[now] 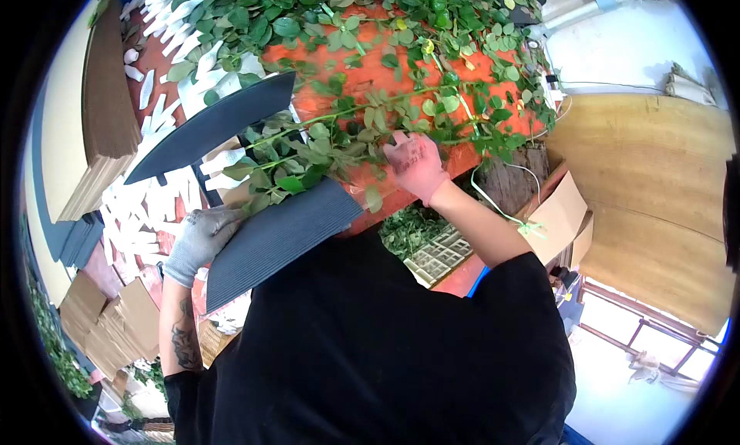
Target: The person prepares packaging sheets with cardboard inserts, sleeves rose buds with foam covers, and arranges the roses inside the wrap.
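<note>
My left hand [202, 245], in a grey glove, grips the left edge of a dark corrugated sheet [284, 241]. Behind it a second dark panel [220, 129] stands tilted; whether the two are joined is hidden. Long leafy stems [308, 167] lie between them, with white mesh-covered heads [223, 167] at their left ends. My right hand [416, 167], in a pink glove, is among the leaves at the table's near edge. Its fingers are curled in, and what they hold, if anything, is hidden by the hand.
The orange-red table [339, 67] carries a heap of leafy stems [285, 6] at the back and many white mesh sleeves [146, 206] at left. Stacked cardboard [108, 98] rises at far left. An open carton [559, 221] and a wooden panel [647, 198] stand at right.
</note>
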Tool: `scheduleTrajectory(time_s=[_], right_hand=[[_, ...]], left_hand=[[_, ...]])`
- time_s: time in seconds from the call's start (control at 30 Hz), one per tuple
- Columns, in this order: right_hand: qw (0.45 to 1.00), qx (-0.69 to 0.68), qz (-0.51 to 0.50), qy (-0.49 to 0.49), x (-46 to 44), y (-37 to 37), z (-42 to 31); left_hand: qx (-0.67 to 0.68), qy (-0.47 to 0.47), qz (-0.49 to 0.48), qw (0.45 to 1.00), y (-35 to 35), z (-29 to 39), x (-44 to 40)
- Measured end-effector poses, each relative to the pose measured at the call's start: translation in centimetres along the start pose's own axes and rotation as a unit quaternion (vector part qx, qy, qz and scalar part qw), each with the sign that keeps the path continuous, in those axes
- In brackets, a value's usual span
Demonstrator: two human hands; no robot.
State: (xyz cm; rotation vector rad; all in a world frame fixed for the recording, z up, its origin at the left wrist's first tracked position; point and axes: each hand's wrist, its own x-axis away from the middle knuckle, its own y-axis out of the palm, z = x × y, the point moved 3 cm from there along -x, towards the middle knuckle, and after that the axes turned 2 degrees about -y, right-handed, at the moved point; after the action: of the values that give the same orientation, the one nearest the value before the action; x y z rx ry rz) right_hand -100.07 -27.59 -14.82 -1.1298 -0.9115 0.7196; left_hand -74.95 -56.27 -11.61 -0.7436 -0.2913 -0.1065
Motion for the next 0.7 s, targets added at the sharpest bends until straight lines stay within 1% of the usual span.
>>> scheduleTrajectory(time_s=[0.1,0.17,0.2,0.27,0.43,0.5,0.53,0.6,0.63,0.7], right_hand=[[0.999,0.020,0.020,-0.017,-1.0,-0.7,0.2],[0.997,0.008,0.072,-0.012,-2.0,-1.2,0.3],[0.997,0.007,0.073,-0.015,-2.5,-1.2,0.4],[0.988,-0.007,0.151,-0.024,-3.4,-1.8,0.8],[0.983,0.018,0.177,-0.044,-4.8,-3.1,1.1],[0.996,0.007,0.081,-0.027,-4.1,-4.2,0.5],[0.999,0.001,0.033,-0.021,-3.6,-4.7,0.0],[0.998,-0.009,-0.065,-0.003,-2.6,-5.0,-0.2],[0.998,-0.008,-0.065,-0.008,-2.3,-4.5,0.0],[0.992,-0.025,-0.081,-0.095,-1.5,-1.9,0.6]], left_hand=[[0.016,0.012,0.015,1.000,0.3,-0.2,-0.1],[0.031,0.011,0.026,0.999,0.6,-0.5,0.0],[0.047,0.011,0.034,0.998,0.7,-0.6,0.2],[0.055,0.008,0.036,0.998,0.7,-0.7,0.2],[0.084,0.014,0.034,0.996,1.0,-1.0,0.2],[0.066,0.048,0.053,0.995,0.9,-1.0,0.3],[0.067,0.042,0.058,0.995,0.5,-0.8,0.3],[0.072,-0.007,0.013,0.997,0.0,0.1,0.2],[0.074,-0.011,0.015,0.997,-0.1,0.1,0.0],[0.084,-0.029,-0.010,0.996,-0.1,-0.2,0.1]])
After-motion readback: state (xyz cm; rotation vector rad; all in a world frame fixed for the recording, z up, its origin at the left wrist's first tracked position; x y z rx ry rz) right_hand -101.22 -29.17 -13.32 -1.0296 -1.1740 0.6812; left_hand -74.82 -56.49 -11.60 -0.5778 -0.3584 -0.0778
